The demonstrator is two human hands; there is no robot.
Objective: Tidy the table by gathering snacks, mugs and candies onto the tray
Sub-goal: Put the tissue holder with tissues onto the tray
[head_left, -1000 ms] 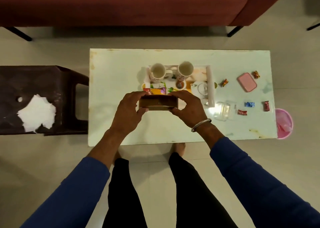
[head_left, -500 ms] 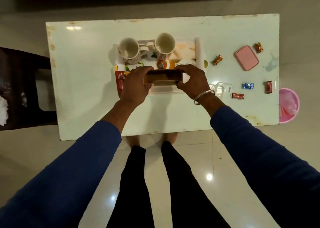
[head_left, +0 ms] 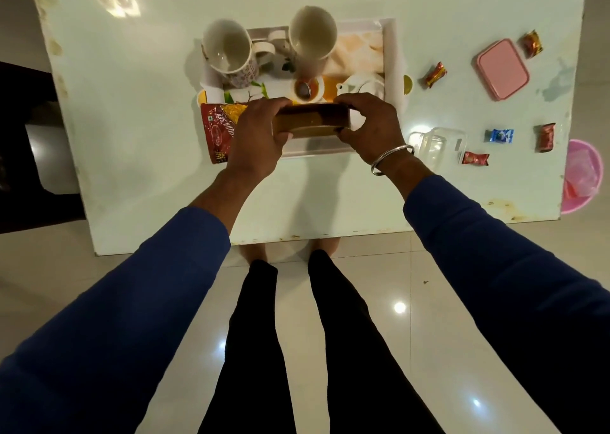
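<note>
Head view looks straight down on two hands holding one flat brown rectangular box (head_left: 312,121) between them, above the near part of the tray. The left hand (head_left: 255,136) has its grip clamped on the box's left end, fingers over the top and thumb under the near edge; the right hand (head_left: 369,126), with a silver metal bangle (head_left: 391,159) on its wrist, has its grip clamped on the right end in the same way. Whether the box touches the tray below cannot be told.

The white rectangular tray with a printed tea picture (head_left: 392,57) lies on the pale glossy worktop (head_left: 132,103). On its far part stand two white ceramic mugs, the left patterned mug (head_left: 229,55) and the right plain mug (head_left: 312,37), both upright and open-mouthed. A red and yellow snack packet (head_left: 218,126) lies at the tray's left near corner, partly under the left hand.

Right of the tray, on the worktop, lie a clear plastic container (head_left: 439,143), a pink rectangular lid (head_left: 502,68), four red-wrapped candies (head_left: 435,74) (head_left: 532,44) (head_left: 475,158) (head_left: 546,137) and a blue-wrapped candy (head_left: 500,135), all apart from one another. A pink round bin (head_left: 582,179) shows past the worktop's right edge.
</note>
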